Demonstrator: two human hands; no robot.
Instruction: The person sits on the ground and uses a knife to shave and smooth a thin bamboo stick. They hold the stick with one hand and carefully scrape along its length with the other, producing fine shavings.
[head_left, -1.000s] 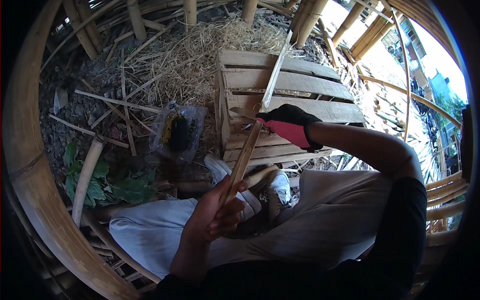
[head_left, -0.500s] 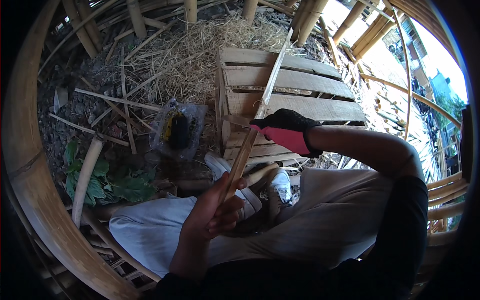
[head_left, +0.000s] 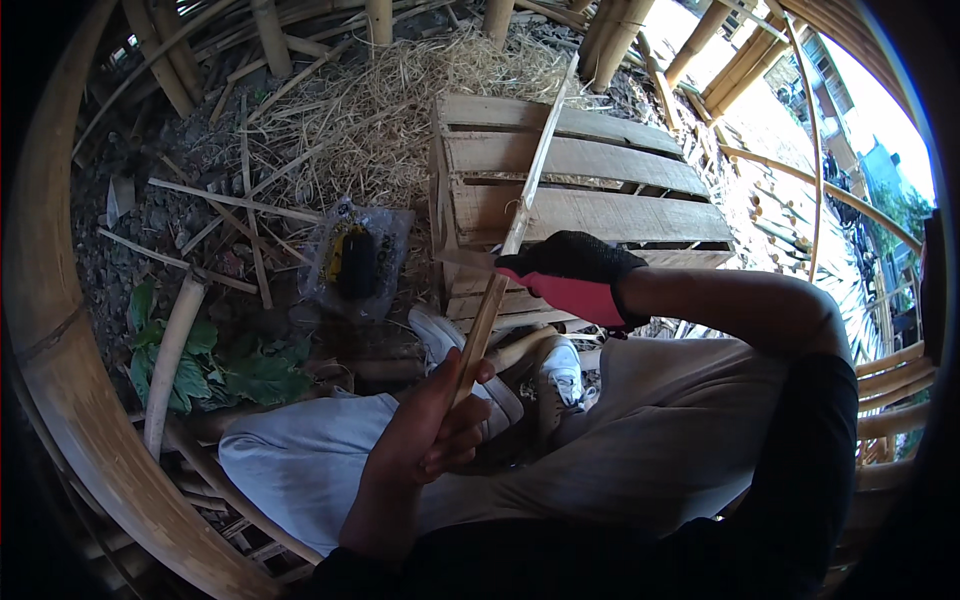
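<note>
A long, split bamboo strip [head_left: 537,168] slants from my lap up across the wooden slatted crate. My bare left hand [head_left: 430,425] is wrapped round its near end. Farther up, my right hand [head_left: 580,277], in a black and pink glove, is closed on a knife [head_left: 466,259]. The blade points left and lies across the strip; the handle is hidden in the glove. A thin curled shaving stands up from the strip just beyond the knife.
The slatted crate [head_left: 600,165] stands before my feet. Left of it lies a clear plastic bag [head_left: 355,262] with a black and yellow thing inside. Dry straw [head_left: 400,110], loose sticks and green leaves [head_left: 265,375] cover the ground. A thick bamboo pole [head_left: 95,430] curves along the left.
My right hand and the knife have moved slightly down the strip toward me. The strip's far tip has shifted a little to the left. My left hand keeps its hold.
</note>
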